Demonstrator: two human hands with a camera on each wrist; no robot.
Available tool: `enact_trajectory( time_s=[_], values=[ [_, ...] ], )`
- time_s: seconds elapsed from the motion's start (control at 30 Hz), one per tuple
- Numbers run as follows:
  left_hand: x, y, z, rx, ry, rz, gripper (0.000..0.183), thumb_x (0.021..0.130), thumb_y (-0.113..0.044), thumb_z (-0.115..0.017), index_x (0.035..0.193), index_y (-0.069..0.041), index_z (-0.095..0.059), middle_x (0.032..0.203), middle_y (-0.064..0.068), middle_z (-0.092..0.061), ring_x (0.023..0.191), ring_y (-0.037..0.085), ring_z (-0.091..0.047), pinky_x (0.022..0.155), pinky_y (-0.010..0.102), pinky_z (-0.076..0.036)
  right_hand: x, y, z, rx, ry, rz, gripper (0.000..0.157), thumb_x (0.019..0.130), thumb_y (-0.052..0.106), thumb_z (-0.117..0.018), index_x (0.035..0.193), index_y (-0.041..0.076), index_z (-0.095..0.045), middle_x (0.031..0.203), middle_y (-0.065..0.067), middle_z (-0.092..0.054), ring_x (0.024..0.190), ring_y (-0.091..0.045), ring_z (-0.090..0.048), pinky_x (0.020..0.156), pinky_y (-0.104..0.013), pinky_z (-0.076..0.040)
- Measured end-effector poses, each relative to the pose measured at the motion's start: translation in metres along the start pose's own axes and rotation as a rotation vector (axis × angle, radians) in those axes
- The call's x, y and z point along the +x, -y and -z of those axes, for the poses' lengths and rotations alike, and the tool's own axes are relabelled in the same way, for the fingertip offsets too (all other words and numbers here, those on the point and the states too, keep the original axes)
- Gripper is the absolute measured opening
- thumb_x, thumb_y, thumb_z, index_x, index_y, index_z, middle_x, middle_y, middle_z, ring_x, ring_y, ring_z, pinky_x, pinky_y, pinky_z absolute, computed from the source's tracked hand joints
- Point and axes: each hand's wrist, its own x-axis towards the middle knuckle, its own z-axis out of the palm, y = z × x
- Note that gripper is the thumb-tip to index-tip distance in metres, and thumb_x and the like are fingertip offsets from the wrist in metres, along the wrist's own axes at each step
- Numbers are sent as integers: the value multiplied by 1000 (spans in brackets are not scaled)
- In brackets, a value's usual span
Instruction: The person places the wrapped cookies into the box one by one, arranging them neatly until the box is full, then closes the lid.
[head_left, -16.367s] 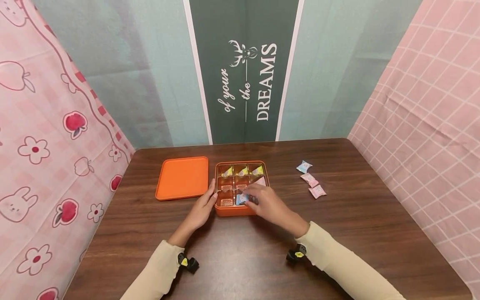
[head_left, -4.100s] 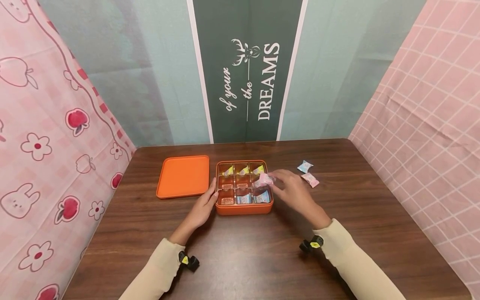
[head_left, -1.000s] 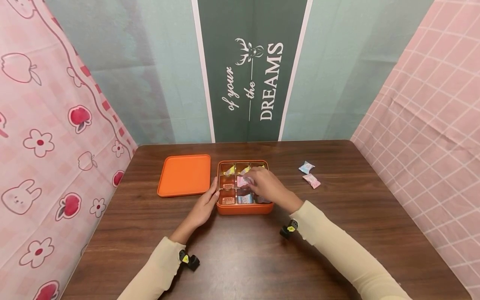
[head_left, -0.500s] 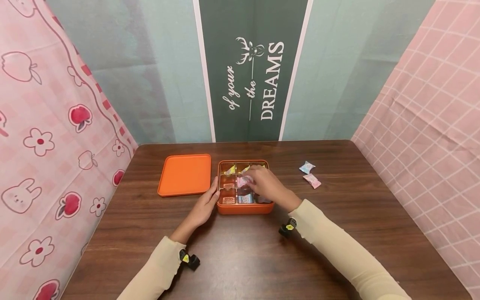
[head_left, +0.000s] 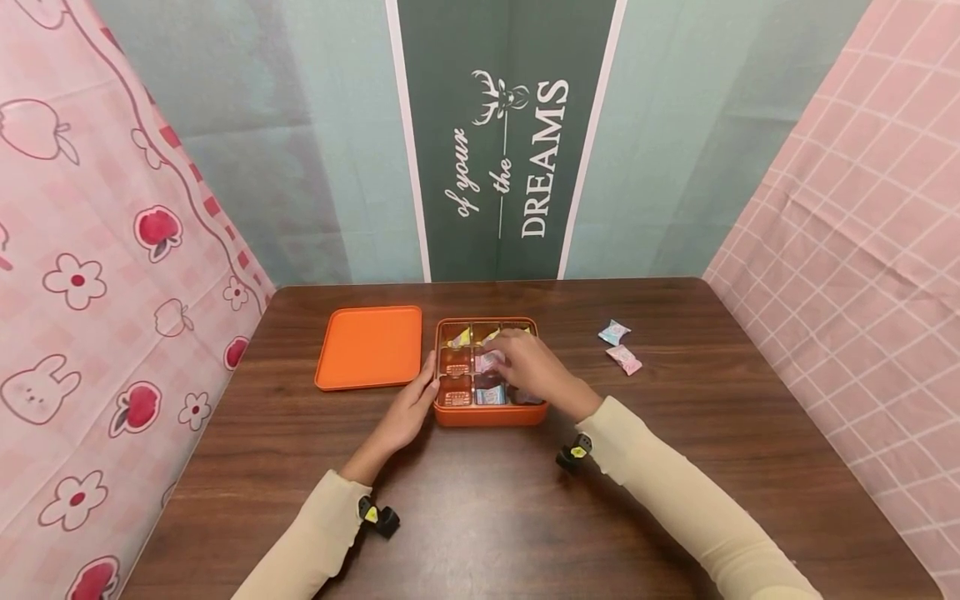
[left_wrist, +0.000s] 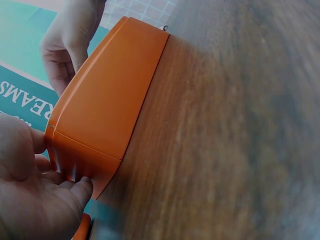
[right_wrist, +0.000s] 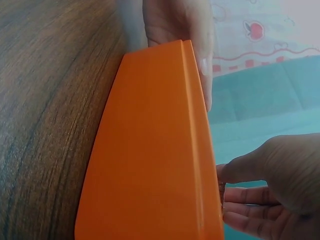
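An orange box (head_left: 491, 416) with a clear divided insert sits mid-table. My right hand (head_left: 536, 371) reaches over it from the right, pinching a pink wrapped candy (head_left: 487, 361) in the centre compartment. My left hand (head_left: 408, 408) rests flat along the box's left side, fingers against the wall. Yellow wrapped candies lie in the back row, the right one mostly covered by my right hand. A blue wrapped candy (head_left: 491, 395) fills the front middle compartment. The left middle and left front compartments hold nothing. In the right wrist view, the box wall (right_wrist: 145, 150) hides the pinched candy.
A flat orange lid (head_left: 370, 347) lies left of the box. To the right, a blue candy (head_left: 614, 332) and a pink candy (head_left: 624, 360) lie loose on the wooden table (head_left: 675, 467). Patterned cloths hang around the table's back and sides.
Since about four seconds ago, my right hand has carried a pink candy from the box's right side into the centre compartment. Earlier, that candy lay on the table. My left hand has stayed put.
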Motion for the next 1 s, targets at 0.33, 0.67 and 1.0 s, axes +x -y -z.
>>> enact_trajectory(
  time_s=[0.33,0.67,1.0],
  values=[
    [9,33,-3,30,3,-29,54,103,-17,-36,149,0,-13,155,15,-10,142,33,-10,113,48,-12,2,2,-1,8,22,-21,26,81,13,-74,106,7,-71,108,-5,-67,98,-18,-62,85,-38,-52],
    [8,34,-3,34,11,-26,54,104,-18,-35,149,0,-13,155,16,-10,142,32,-11,113,47,-12,0,1,-4,40,27,-45,29,80,10,-74,109,7,-70,107,-4,-67,90,-18,-64,79,-36,-54],
    [6,35,-3,27,0,-24,53,103,-16,-36,150,-1,-14,155,16,-11,142,32,-12,113,47,-12,-1,0,-7,67,-16,-32,28,79,8,-75,106,7,-71,104,-5,-68,86,-19,-64,73,-34,-54]
  ],
)
